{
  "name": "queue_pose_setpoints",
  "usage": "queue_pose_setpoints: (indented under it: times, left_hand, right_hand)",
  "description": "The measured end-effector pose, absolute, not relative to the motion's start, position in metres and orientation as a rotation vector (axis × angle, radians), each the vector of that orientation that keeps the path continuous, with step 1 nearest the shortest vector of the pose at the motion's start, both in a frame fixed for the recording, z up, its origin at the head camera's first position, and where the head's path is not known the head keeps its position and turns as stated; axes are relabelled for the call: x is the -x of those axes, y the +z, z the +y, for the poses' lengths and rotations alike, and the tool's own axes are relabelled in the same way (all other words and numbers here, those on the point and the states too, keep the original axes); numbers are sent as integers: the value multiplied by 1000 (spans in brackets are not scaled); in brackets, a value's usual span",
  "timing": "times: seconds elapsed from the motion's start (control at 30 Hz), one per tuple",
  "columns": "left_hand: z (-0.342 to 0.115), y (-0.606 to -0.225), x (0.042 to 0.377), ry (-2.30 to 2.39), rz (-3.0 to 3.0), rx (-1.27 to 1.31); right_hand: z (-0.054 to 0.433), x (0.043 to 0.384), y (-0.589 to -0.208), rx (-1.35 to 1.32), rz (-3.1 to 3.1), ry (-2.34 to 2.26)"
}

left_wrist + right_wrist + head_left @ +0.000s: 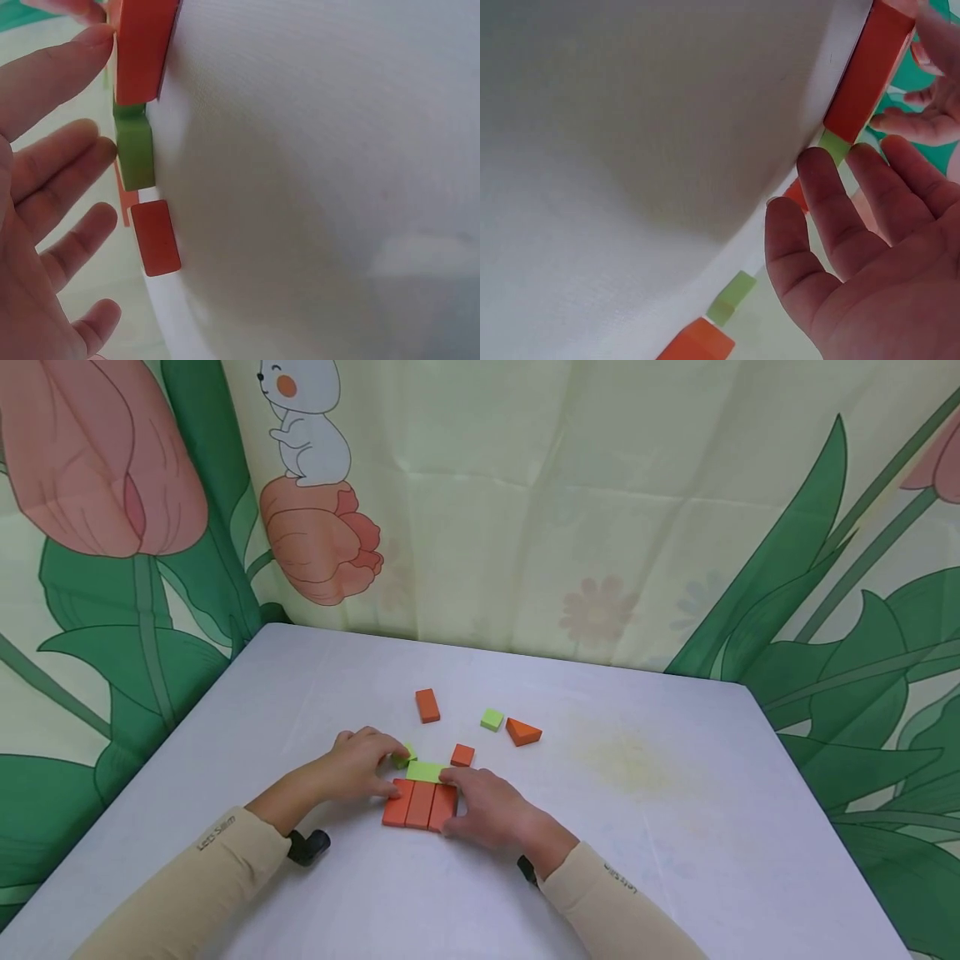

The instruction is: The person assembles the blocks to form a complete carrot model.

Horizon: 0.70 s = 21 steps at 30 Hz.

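Three orange-red rectangular blocks [419, 805] lie side by side on the table, with a light green block [425, 772] along their far edge. My left hand [356, 768] is at their left; its thumb touches the leftmost orange block, and its fingertips are at a smaller green block [405, 758], partly covered by them. On the other side, my right hand [487, 806] has fingertips at the green block's right end and its thumb by the near right corner of the row. In both wrist views, the left fingers [64, 161] and right fingers [829, 210] are fairly straight.
Beyond the row lie a small orange block [462, 755], a small green block [492, 719], an orange triangular block [522, 732] and an orange rectangular block [427, 706]. A printed curtain [480, 510] hangs behind the white table [720, 827].
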<state>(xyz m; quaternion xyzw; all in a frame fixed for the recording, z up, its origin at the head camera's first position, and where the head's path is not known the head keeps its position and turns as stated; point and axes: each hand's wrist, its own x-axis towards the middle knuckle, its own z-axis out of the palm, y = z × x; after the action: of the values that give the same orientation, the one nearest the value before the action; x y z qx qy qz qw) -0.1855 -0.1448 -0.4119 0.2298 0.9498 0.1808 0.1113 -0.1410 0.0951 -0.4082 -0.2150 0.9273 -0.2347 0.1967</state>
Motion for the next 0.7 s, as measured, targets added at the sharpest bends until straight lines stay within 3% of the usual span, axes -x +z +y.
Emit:
queue_pose_setpoints:
  times: [0.7]
  left_hand:
    - [-143, -413, 186, 533, 2780, -625]
  right_hand:
    - [108, 191, -413, 638, 2671, -694]
